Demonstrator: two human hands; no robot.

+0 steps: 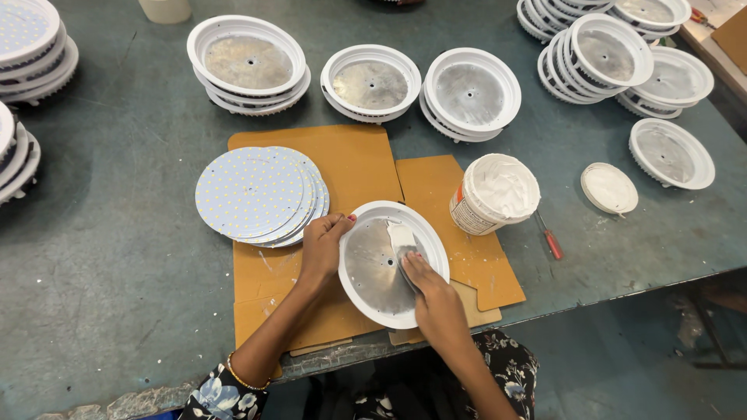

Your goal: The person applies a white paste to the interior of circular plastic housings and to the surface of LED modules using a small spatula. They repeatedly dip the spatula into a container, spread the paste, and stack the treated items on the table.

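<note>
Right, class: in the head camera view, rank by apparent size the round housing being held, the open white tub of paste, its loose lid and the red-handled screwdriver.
1. Round housing, though nearest the camera.
2. Tub of paste.
3. Loose lid.
4. Red-handled screwdriver.

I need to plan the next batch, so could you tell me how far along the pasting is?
Done: none visibly pasted. In hand: left hand steadies a round housing while the right hand spreads white paste beside the open tub. Left: bare housing stacks and LED discs.
</note>
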